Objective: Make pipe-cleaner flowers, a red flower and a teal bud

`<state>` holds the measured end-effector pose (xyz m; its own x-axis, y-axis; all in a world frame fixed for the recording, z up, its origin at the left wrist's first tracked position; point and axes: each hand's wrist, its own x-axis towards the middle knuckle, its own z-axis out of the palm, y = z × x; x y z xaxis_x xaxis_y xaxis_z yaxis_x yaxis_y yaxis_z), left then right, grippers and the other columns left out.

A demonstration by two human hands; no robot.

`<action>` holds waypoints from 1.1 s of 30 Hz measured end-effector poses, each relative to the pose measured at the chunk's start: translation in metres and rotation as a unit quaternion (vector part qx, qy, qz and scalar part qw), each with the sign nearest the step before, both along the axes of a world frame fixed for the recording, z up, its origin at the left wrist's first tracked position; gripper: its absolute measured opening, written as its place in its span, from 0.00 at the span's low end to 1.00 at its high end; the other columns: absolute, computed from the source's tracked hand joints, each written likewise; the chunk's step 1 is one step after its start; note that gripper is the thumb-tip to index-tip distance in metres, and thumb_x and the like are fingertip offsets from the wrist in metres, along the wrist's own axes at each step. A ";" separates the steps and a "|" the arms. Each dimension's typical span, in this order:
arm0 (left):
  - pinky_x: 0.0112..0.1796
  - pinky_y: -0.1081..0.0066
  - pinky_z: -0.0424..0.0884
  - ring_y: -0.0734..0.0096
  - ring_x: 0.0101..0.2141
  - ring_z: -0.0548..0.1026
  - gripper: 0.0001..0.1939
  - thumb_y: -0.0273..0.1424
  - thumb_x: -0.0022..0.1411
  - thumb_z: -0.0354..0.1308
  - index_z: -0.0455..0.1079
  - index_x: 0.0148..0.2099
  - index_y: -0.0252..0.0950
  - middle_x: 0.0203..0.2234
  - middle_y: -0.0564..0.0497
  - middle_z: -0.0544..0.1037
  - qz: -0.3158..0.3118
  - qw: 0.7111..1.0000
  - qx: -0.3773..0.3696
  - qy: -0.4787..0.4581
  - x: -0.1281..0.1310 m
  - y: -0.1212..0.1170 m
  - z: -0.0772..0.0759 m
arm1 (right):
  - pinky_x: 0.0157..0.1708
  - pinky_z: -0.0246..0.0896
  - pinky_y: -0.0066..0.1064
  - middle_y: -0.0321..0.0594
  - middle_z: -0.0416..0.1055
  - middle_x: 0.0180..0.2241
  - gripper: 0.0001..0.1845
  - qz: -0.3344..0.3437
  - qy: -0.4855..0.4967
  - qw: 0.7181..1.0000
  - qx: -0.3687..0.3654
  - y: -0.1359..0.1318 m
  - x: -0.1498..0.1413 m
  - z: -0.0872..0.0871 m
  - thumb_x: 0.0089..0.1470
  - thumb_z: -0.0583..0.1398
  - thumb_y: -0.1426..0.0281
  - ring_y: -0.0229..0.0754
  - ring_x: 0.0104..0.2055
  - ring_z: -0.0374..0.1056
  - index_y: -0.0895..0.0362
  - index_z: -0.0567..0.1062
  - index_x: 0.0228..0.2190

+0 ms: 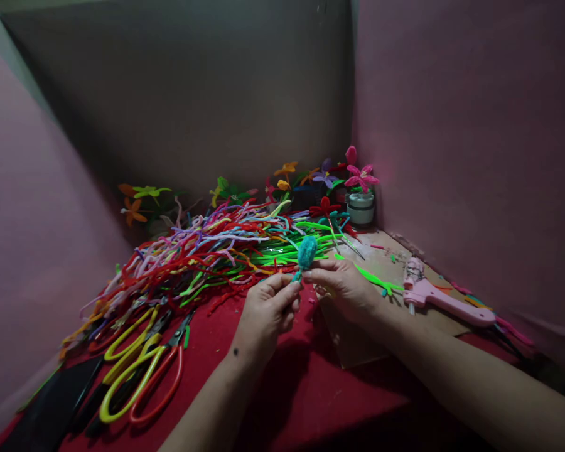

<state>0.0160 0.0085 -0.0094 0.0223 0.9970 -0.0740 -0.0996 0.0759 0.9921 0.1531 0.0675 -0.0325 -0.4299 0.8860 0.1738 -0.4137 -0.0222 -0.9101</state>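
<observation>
A teal pipe-cleaner bud [306, 252] stands upright between my two hands, its short twisted stem pointing down. With thumb and fingers closed, my left hand [274, 300] pinches the lower end of that stem. My right hand [341, 282] is closed too, its fingertips pinching just under the bud at the top of the stem. Behind the hands spreads a big heap of colourful pipe cleaners [207, 242], with bright green ones [287, 252] closest to the bud.
Scissors with yellow and red handles [162, 383] and pliers [136, 358] lie at left beside a black flat object [51, 402]. A pink glue gun [447, 303] rests on cardboard [381, 242] at right. Pipe-cleaner flowers [361, 177] line the back, one in a pale pot [360, 209].
</observation>
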 end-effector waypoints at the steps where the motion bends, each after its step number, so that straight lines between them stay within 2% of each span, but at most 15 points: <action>1: 0.13 0.82 0.46 0.87 0.11 0.51 0.09 0.34 0.55 0.57 0.63 0.30 0.35 0.15 0.59 0.63 -0.030 0.998 -0.024 -0.050 -0.002 0.000 0.000 | 0.28 0.54 0.30 0.34 0.70 0.21 0.04 0.012 0.009 1.000 -0.004 0.000 0.000 0.001 0.40 0.65 0.70 0.35 0.24 0.60 0.58 0.76 0.22; 5: 0.11 0.84 0.45 0.90 0.09 0.43 0.08 0.33 0.56 0.58 0.64 0.33 0.34 0.15 0.61 0.62 -0.138 0.972 -0.074 -0.173 -0.010 0.002 -0.001 | 0.27 0.53 0.29 0.36 0.71 0.23 0.05 0.123 0.061 0.990 -0.047 -0.001 -0.001 0.002 0.42 0.64 0.70 0.34 0.24 0.62 0.59 0.77 0.26; 8: 0.10 0.83 0.46 0.90 0.09 0.42 0.09 0.35 0.56 0.58 0.65 0.35 0.34 0.15 0.62 0.61 -0.162 0.968 -0.078 -0.176 -0.010 0.002 -0.002 | 0.25 0.51 0.27 0.35 0.71 0.24 0.07 0.132 0.094 0.985 -0.050 -0.002 -0.004 0.000 0.44 0.64 0.69 0.32 0.24 0.61 0.59 0.77 0.28; 10: 0.11 0.82 0.48 0.89 0.09 0.47 0.10 0.37 0.57 0.56 0.65 0.33 0.34 0.16 0.60 0.63 -0.130 0.984 -0.041 -0.112 -0.007 0.002 -0.003 | 0.25 0.50 0.27 0.33 0.69 0.21 0.06 0.086 0.100 0.990 -0.040 -0.004 -0.007 -0.002 0.44 0.65 0.69 0.31 0.22 0.58 0.59 0.77 0.27; 12: 0.13 0.80 0.54 0.85 0.12 0.57 0.10 0.37 0.57 0.55 0.65 0.33 0.34 0.19 0.57 0.66 -0.049 0.998 0.042 0.018 -0.003 0.002 -0.007 | 0.25 0.50 0.27 0.32 0.67 0.20 0.05 0.041 0.100 0.993 -0.037 -0.006 -0.010 -0.003 0.44 0.65 0.69 0.31 0.22 0.56 0.59 0.77 0.25; 13: 0.16 0.79 0.57 0.82 0.14 0.60 0.09 0.36 0.56 0.56 0.67 0.35 0.35 0.20 0.56 0.68 0.006 0.990 0.099 0.101 -0.001 0.001 -0.010 | 0.26 0.51 0.27 0.32 0.68 0.21 0.05 0.026 0.103 0.994 -0.038 -0.007 -0.012 -0.003 0.44 0.65 0.70 0.31 0.22 0.57 0.59 0.77 0.25; 15: 0.25 0.76 0.64 0.77 0.23 0.68 0.09 0.33 0.55 0.57 0.69 0.39 0.36 0.25 0.52 0.72 0.103 0.935 0.219 0.260 0.001 0.001 -0.017 | 0.31 0.55 0.28 0.33 0.70 0.24 0.04 0.010 0.115 0.993 -0.036 -0.010 -0.016 -0.004 0.44 0.65 0.70 0.32 0.26 0.60 0.58 0.77 0.27; 17: 0.31 0.74 0.65 0.73 0.28 0.70 0.07 0.31 0.57 0.53 0.70 0.37 0.36 0.27 0.51 0.73 0.129 0.886 0.289 0.340 0.000 0.002 -0.023 | 0.38 0.56 0.30 0.34 0.72 0.28 0.05 0.000 0.130 0.991 -0.025 -0.011 -0.018 -0.005 0.45 0.64 0.71 0.35 0.31 0.63 0.58 0.78 0.29; 18: 0.32 0.74 0.64 0.74 0.28 0.70 0.07 0.30 0.58 0.52 0.70 0.36 0.36 0.26 0.51 0.72 0.128 0.878 0.299 0.352 0.000 0.002 -0.024 | 0.40 0.56 0.31 0.34 0.73 0.29 0.05 -0.002 0.132 0.991 -0.019 -0.011 -0.019 -0.005 0.45 0.64 0.71 0.35 0.33 0.64 0.58 0.78 0.29; 19: 0.30 0.75 0.63 0.75 0.25 0.68 0.07 0.30 0.59 0.51 0.70 0.35 0.36 0.23 0.53 0.71 0.121 0.883 0.291 0.347 -0.001 0.002 -0.024 | 0.42 0.56 0.32 0.35 0.73 0.30 0.05 0.000 0.131 0.991 -0.014 -0.011 -0.019 -0.005 0.45 0.64 0.71 0.36 0.34 0.64 0.57 0.78 0.29; 21: 0.23 0.77 0.60 0.79 0.20 0.63 0.08 0.32 0.60 0.51 0.68 0.32 0.36 0.19 0.56 0.66 0.097 0.921 0.236 0.294 -0.001 0.003 -0.020 | 0.42 0.56 0.33 0.35 0.73 0.30 0.05 0.014 0.118 0.993 -0.001 -0.010 -0.017 -0.005 0.46 0.64 0.70 0.37 0.34 0.64 0.57 0.78 0.29; 23: 0.18 0.79 0.54 0.82 0.16 0.57 0.09 0.34 0.59 0.51 0.66 0.30 0.35 0.16 0.58 0.62 0.067 0.964 0.156 0.204 -0.001 0.003 -0.013 | 0.40 0.57 0.34 0.35 0.72 0.28 0.06 0.030 0.095 0.995 0.018 -0.009 -0.013 -0.004 0.46 0.64 0.69 0.37 0.31 0.64 0.58 0.77 0.28; 25: 0.15 0.80 0.50 0.84 0.13 0.54 0.10 0.36 0.58 0.53 0.65 0.30 0.34 0.15 0.59 0.61 0.043 0.988 0.092 0.116 -0.001 0.003 -0.008 | 0.37 0.57 0.34 0.35 0.71 0.27 0.05 0.033 0.063 0.997 0.043 -0.008 -0.010 -0.003 0.45 0.64 0.68 0.38 0.31 0.64 0.58 0.76 0.26; 29: 0.13 0.82 0.47 0.87 0.11 0.53 0.10 0.36 0.56 0.56 0.65 0.31 0.33 0.14 0.59 0.64 0.002 1.000 0.031 0.000 -0.002 0.003 -0.004 | 0.30 0.53 0.30 0.33 0.66 0.23 0.06 0.006 0.026 0.998 0.057 -0.004 -0.009 -0.004 0.45 0.63 0.68 0.34 0.26 0.59 0.59 0.74 0.22; 33: 0.12 0.84 0.46 0.89 0.09 0.51 0.09 0.34 0.56 0.58 0.64 0.31 0.32 0.14 0.60 0.64 -0.042 0.993 -0.016 -0.112 -0.005 0.005 -0.007 | 0.25 0.49 0.28 0.33 0.66 0.21 0.08 0.011 0.032 0.999 0.031 -0.002 -0.010 -0.006 0.47 0.62 0.68 0.32 0.22 0.55 0.59 0.74 0.22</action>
<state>0.0111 0.0138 -0.0162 0.1240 0.9882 -0.0897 -0.3085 0.1243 0.9431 0.1428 0.0653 -0.0384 -0.4356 0.8634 0.2546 -0.4704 0.0228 -0.8821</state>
